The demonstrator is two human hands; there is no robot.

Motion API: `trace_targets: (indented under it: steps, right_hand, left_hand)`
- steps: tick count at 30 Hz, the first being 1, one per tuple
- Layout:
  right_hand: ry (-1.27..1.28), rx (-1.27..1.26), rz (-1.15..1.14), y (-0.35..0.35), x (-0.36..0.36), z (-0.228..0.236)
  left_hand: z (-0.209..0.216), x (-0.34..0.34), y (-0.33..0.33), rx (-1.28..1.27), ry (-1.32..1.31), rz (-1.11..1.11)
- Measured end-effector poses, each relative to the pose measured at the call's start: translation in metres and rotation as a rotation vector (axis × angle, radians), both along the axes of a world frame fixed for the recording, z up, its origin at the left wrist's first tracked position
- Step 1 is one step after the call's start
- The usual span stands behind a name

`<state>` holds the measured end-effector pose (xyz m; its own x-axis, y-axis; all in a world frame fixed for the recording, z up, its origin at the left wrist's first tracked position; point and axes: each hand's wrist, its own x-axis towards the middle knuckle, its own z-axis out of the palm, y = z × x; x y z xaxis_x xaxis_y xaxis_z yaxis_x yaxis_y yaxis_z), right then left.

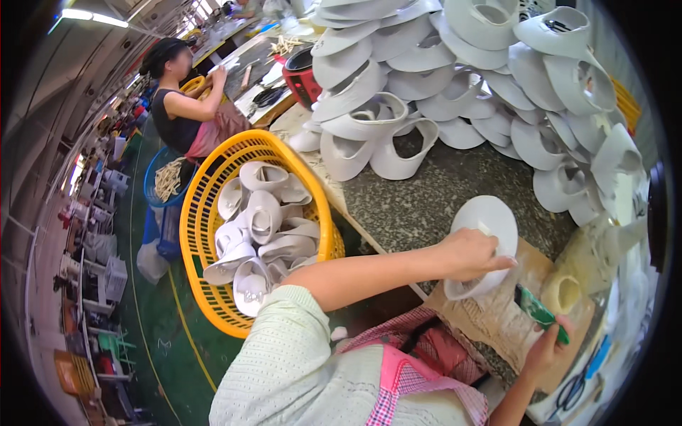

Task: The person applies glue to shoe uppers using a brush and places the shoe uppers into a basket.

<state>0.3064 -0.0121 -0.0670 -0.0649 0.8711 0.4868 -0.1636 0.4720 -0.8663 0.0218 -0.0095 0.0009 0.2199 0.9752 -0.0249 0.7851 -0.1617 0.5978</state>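
Observation:
My left hand [470, 254] is closed on a white shoe upper [490, 213], held tilted over a brown, glue-stained board [469, 319]. Lower right, my right hand [545, 349] grips the green handle of a flat brush [538, 309], its dark head pointing up and left toward the upper. Brush and upper are apart. Beside the brush stands a pale yellow, crusted pot [561, 292]; what it contains is hard to make out. Similar white uppers [405, 145] are piled high along the far side of the speckled dark worktop [426, 188].
A yellow slatted basket [192, 245] filled with white uppers [264, 216] stands left of the worktop. Scissors [570, 390] and a blue-handled tool [600, 356] lie at the right edge. A co-worker [186, 99] sits beyond the basket, near a blue basket [150, 190].

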Motion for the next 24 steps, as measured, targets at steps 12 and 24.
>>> trace_targets:
  steps: [12,24]
  right_hand:
    - [0.056,-0.174,-0.093,0.009,0.019,-0.024]
    - [-0.024,-0.085,-0.222,-0.007,0.005,-0.004]
  left_hand:
    - [-0.013,-0.047,-0.027,0.381,-0.086,-0.49]
    - [0.016,-0.004,-0.057,0.824,-0.055,-0.284]
